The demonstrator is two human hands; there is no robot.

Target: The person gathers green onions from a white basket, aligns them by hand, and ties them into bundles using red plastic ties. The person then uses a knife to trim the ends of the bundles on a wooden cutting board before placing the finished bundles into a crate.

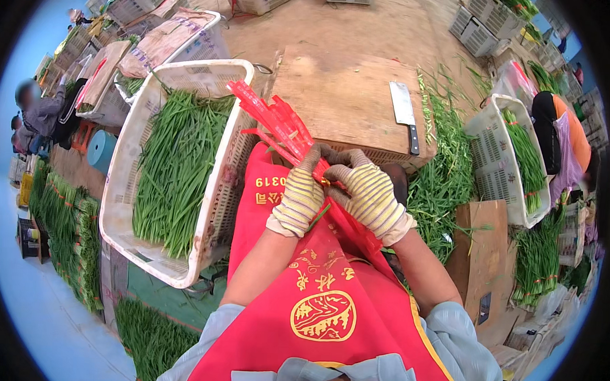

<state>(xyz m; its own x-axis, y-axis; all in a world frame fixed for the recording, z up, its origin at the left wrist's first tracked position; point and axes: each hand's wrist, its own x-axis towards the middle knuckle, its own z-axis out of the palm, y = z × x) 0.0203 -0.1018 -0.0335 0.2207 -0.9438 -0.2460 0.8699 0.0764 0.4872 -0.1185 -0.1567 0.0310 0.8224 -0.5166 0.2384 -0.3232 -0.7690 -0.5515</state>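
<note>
A bundle of flat red plastic ties (282, 121) is gripped above my lap, between my two striped work gloves. My left hand (302, 193) holds the bundle with its upper ends fanned out toward the far left. Against the bundle's middle, my right hand (370, 195) has its fingers bent around the ties, and the lower ends (356, 227) trail beneath it. Just beyond my hands stands a wooden board (338, 101) on a crate. A cleaver (404, 113) with a black handle lies at the board's right side.
On my left a white plastic crate (219, 182) holds loose green garlic chives (179, 171). Cut leaves (441, 195) are heaped right of the board. Another crate (493, 151) holds tied bunches. Bundled chives (67, 227) lie at far left. Other people (43, 111) sit at both sides.
</note>
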